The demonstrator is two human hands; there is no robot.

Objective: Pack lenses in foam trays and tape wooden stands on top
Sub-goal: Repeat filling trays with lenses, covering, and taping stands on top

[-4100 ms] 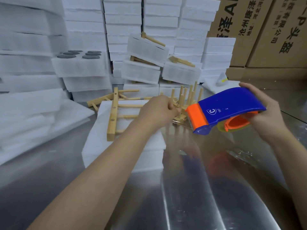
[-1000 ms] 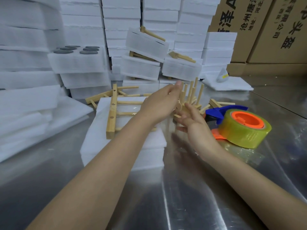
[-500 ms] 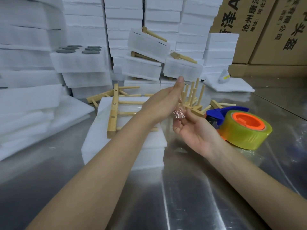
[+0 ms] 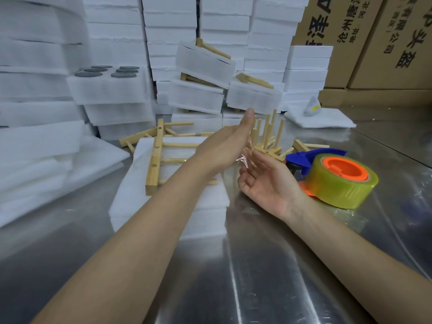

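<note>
A wooden stand [image 4: 154, 160] lies flat on a white foam tray stack [image 4: 168, 206] on the metal table. My left hand [image 4: 222, 148] is raised over the tray's right edge, fingers straight and pointing up. My right hand [image 4: 266, 183] is palm up just right of it, fingers reaching to the left hand. A small crumpled scrap of clear tape [image 4: 244, 159] sticks between the two hands; who holds it is blurred. The tape dispenser [image 4: 336, 181], blue with an orange hub and a yellowish roll, lies on the table right of my right hand, untouched.
More wooden stands [image 4: 268, 136] are heaped behind my hands. A foam tray with dark round lenses [image 4: 105, 72] sits on white foam stacks at the left. Taped foam packs [image 4: 201, 61] lean at the back. Cardboard boxes [image 4: 374, 43] stand at the right rear.
Earlier my right hand held the tape dispenser; it now lies on the table. In the last second both hands rose slightly and a tape scrap appeared between them.
</note>
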